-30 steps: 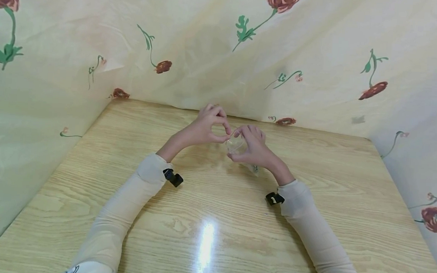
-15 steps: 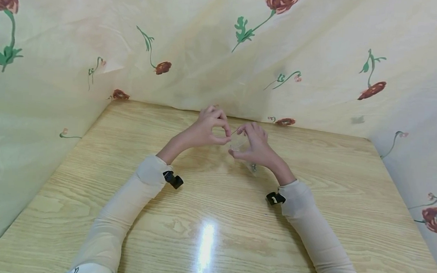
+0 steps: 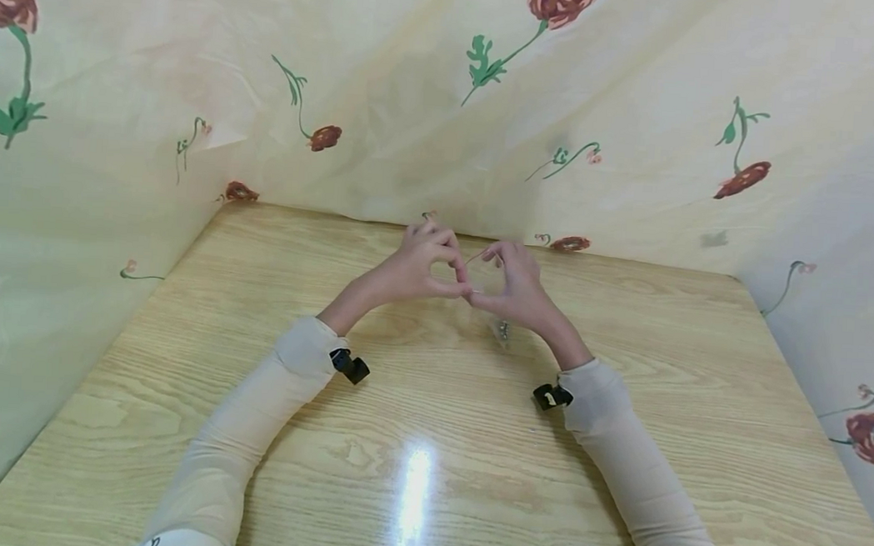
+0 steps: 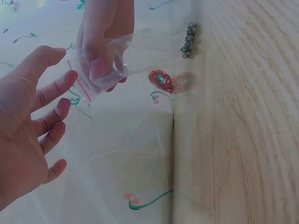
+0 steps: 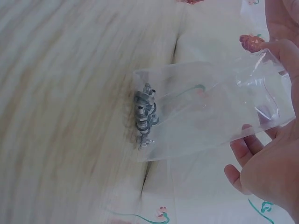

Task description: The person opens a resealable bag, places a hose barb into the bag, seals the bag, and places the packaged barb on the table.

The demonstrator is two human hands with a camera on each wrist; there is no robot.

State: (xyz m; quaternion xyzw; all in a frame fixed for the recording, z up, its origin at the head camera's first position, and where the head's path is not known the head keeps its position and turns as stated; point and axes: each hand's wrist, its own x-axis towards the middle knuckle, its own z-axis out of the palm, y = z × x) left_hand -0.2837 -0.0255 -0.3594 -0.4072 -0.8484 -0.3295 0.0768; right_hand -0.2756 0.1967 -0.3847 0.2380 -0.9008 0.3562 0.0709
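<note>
A clear zip bag (image 5: 201, 107) with a red line along its mouth hangs between the hands over the far part of the table. Several small grey metal pieces (image 5: 145, 116) lie gathered at its bottom. My right hand (image 3: 520, 288) holds the bag near its mouth, thumb and forefinger spread wide along the plastic. My left hand (image 3: 418, 268) curves its thumb and forefinger around the mouth's edge, fingertips (image 4: 70, 77) right at the red line in the left wrist view. Its other fingers are loosely bent. Both hands' fingertips meet closely in the head view.
The wood-grain table (image 3: 368, 419) extends toward me beneath both forearms. A cream flowered cloth (image 3: 393, 137) rises behind the table and along its sides. Black wrist straps (image 3: 349, 366) sit at both sleeve cuffs.
The left hand has shifted slightly right and down, bringing its fingertips against the right thumb. The right forefinger has lifted a little away from its thumb, and the bag's bottom has swung slightly left.
</note>
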